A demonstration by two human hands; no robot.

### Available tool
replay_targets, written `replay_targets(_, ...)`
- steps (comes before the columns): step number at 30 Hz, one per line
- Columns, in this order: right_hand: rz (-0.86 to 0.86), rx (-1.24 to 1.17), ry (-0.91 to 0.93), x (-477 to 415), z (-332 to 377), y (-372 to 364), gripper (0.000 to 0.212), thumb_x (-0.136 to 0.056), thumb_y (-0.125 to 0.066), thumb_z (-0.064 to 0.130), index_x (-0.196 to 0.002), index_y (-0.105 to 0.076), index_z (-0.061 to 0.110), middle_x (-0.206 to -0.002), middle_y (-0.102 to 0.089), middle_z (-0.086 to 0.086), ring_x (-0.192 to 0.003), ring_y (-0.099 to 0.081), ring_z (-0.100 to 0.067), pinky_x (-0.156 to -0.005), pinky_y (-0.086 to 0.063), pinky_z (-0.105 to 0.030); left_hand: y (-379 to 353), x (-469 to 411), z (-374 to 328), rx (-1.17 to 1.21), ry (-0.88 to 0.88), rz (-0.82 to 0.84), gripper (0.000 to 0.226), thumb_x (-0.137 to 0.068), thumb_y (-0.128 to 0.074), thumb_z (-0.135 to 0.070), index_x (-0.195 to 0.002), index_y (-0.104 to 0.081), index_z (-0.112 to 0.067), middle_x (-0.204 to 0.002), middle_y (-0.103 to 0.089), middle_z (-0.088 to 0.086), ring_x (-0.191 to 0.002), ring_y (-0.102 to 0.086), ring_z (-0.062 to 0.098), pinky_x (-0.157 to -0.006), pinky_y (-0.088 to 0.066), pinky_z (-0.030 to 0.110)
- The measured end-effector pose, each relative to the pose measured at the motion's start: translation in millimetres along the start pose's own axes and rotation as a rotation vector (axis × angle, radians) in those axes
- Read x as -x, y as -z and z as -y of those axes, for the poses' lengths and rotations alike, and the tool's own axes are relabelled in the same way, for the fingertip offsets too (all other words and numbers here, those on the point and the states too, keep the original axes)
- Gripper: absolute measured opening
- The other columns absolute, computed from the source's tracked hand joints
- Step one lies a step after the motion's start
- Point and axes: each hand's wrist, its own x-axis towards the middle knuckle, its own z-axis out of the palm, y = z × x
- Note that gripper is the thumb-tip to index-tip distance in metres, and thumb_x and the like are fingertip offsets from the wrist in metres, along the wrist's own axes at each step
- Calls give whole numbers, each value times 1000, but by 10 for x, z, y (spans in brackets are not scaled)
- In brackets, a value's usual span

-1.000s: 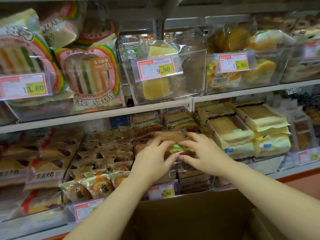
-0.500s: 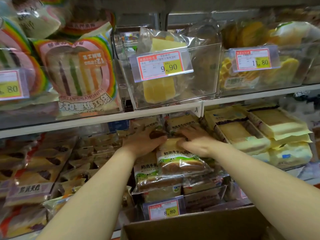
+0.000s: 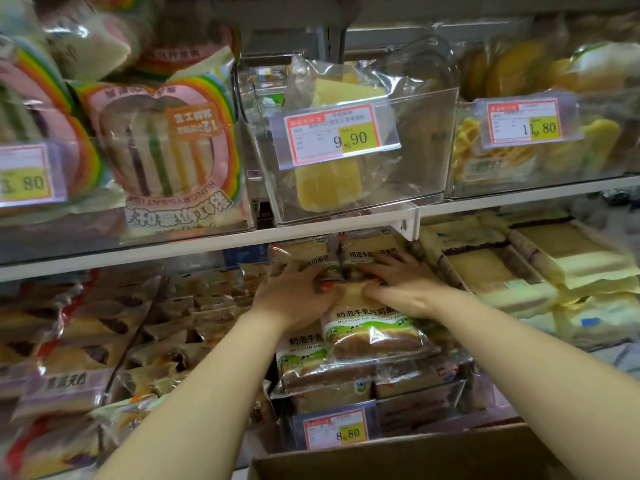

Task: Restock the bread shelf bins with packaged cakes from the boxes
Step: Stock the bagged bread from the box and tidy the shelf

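Left hand [image 3: 294,301] grips the top pack [image 3: 374,336]; right hand [image 3: 403,287] presses it flat. Two packs [image 3: 367,251] stand behind; one box [image 3: 415,457] below.

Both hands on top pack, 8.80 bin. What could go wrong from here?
1. The top pack lies on a stack higher than the bin front; when the left hand and right hand release, it may slide out towards the box.
2. The upper shelf is close above; pushing further could crush the rear packs.
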Motion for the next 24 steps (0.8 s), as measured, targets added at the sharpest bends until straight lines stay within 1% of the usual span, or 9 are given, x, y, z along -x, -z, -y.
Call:
replay_targets(4, -129, -55, 66, 320, 53, 58, 68, -86, -37, 68, -148, -18, 44, -159, -11, 12, -147, -4, -18, -119, -9, -46, 32, 92, -88, 30, -8, -68, 62, -90, -33, -65, -147, -22, -43, -160, -13, -4, -147, -7, 31, -117, -14, 51)
replay_targets(7, -143, 70, 221, 695, 188, -51, 81, -76, -26, 80, -148, -15, 44, -159, -8, 12, -145, -2, -14, -119, -8, -46, -39, 293, -145, 4, -91, -127, 58, -94, -35, -56, -148, -19, -42, -160, -9, -7, -148, -2, 24, -118, -6, 48)
replay_targets(9, -103, 179, 265, 793, 213, -165, 77, -81, -21, 75, -149, -10, 41, -159, -6, 10, -146, 0, -14, -119, -6, -45, -126, 409, -138, -11, -136, -131, 55, -96, -33, -52, -148, -19, -42, -160, -9, -10, -147, 0, 21, -118, -3, 46)
replay_targets(12, -77, 245, 260, 751, 146, -244, 69, -87, -14, 65, -151, -9, 38, -159, -10, 9, -146, -4, -15, -117, -13, -40, -219, 471, -140, 12, -102, -56, 52, -98, -25, -52, -149, -17, -41, -161, -4, -10, -148, -1, 21, -119, -1, 46)
replay_targets(15, -97, 292, 279, 673, 53, -272, 80, -78, 3, 68, -150, -15, 38, -159, -15, 8, -146, -8, -17, -116, -21, -42, -219, 471, -171, 23, -96, -36, 52, -99, -23, -52, -149, -15, -41, -161, -4, -9, -148, -4, 21, -119, -2, 47)
replay_targets(17, -101, 297, 283, 657, 34, -279, 83, -74, 6, 67, -150, -15, 38, -159, -15, 8, -146, -8, -17, -116, -20, -42, -210, 486, -171, 16, -99, -61, 52, -99, -23, -52, -149, -15, -41, -161, -4, -9, -148, -4, 20, -119, -2, 46)
replay_targets(20, -129, 296, 289, 720, 62, -267, 81, -77, 2, 70, -150, -13, 39, -159, -15, 7, -146, -9, -18, -117, -13, -43, -227, 573, -140, 35, -82, -119, 52, -99, -22, -52, -149, -16, -40, -161, -4, -8, -148, -3, 18, -120, 0, 44)
replay_targets(22, -205, 264, 280, 787, 71, -256, 75, -84, -8, 71, -150, -17, 37, -158, -20, 6, -146, -13, -18, -118, -9, -44, -251, 647, -100, 67, -74, -174, 52, -99, -22, -52, -149, -17, -40, -161, -3, -9, -148, -1, 19, -119, 1, 44)
replay_targets(24, -301, 273, 271, 866, 81, -299, 67, -90, -19, 66, -149, -25, 32, -154, -30, 2, -144, -24, -21, -117, -15, -46, -269, 726, -66, 88, -91, -232, 53, -98, -21, -54, -149, -18, -39, -160, -5, -10, -148, -3, 20, -119, -1, 46)
